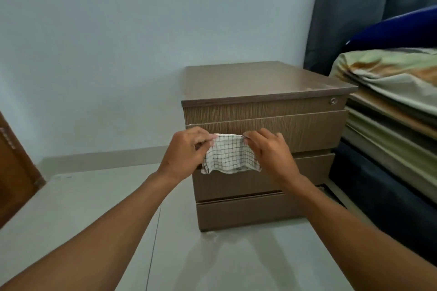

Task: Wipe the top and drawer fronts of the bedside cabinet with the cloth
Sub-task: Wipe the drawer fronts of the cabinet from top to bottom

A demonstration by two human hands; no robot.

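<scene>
A brown wooden bedside cabinet [267, 82] stands against the pale wall, with three drawer fronts [307, 130] below its bare top. A small white cloth [230, 156] with a dark check pattern hangs in front of the upper drawer fronts. My left hand [186, 149] pinches its upper left corner and my right hand [272, 151] pinches its upper right corner, so the cloth is stretched between them. Whether the cloth touches the drawer front cannot be told. A small round lock [333, 101] sits at the top right of the cabinet's front.
A bed [390, 106] with layered striped bedding and a blue pillow [402, 28] presses against the cabinet's right side, under a dark padded headboard [350, 7]. A brown wooden door [14, 172] stands at the left edge. Pale floor tiles [94, 208] lie in front.
</scene>
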